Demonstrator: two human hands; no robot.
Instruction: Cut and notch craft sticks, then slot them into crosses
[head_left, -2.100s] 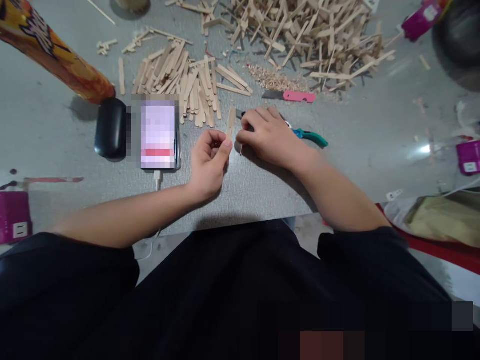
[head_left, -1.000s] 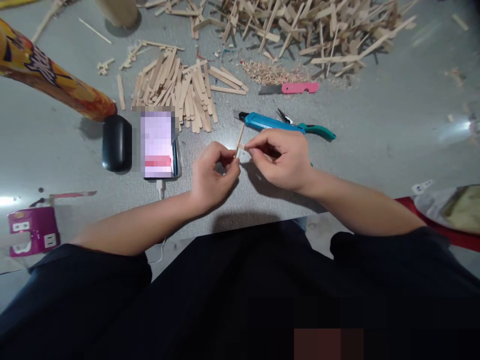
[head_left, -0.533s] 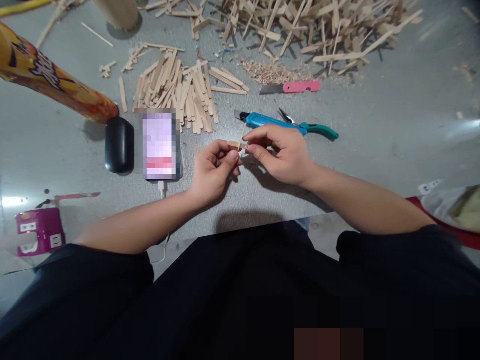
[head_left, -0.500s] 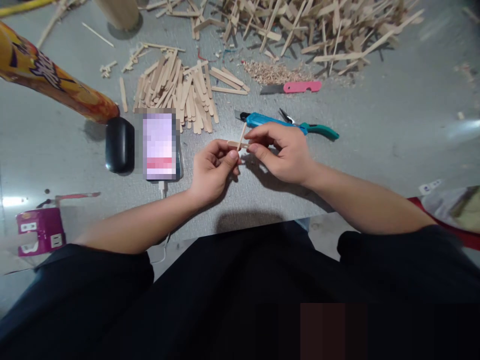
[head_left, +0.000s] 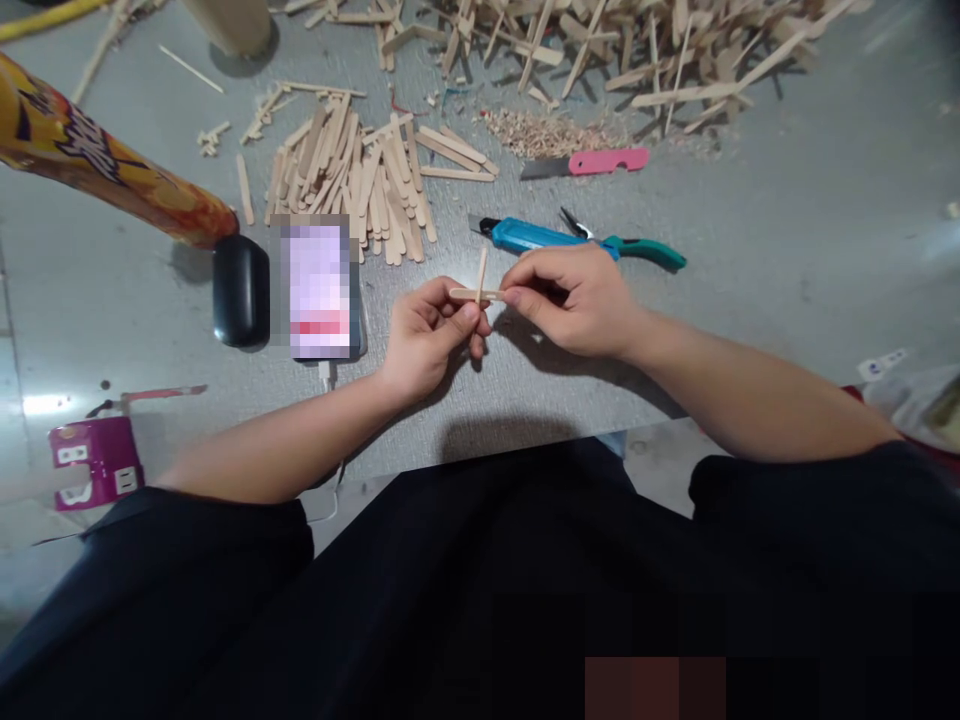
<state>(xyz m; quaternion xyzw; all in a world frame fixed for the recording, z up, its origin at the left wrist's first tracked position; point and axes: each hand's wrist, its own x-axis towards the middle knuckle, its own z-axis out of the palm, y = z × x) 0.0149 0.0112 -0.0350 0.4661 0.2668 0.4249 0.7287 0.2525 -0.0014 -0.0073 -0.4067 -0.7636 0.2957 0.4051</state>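
Two wooden craft sticks cross each other between my hands: one stick (head_left: 463, 294) lies level, the other stick (head_left: 482, 268) stands up across it. My left hand (head_left: 427, 335) is closed, thumb and fingers pinching the sticks near their crossing. With thumb and forefinger, my right hand (head_left: 574, 300) grips the right end of the level stick, where a small slot shows. Just beyond the right hand lie a blue utility knife (head_left: 525, 235) with its blade out and green-handled pliers (head_left: 649, 250), partly hidden behind the knife and hand.
Loose craft sticks (head_left: 322, 160) are heaped ahead of my left hand. Farther back are a pile of crossed sticks (head_left: 585, 50), wood shavings (head_left: 544, 132) and a pink-handled knife (head_left: 607, 161). A phone (head_left: 319, 290), black case (head_left: 241, 292) and yellow canister (head_left: 112, 150) stand left.
The crossed sticks have turned slightly, so the level one lies flatter and the other stands more upright. My right hand has shifted a little to the right, still gripping the end.
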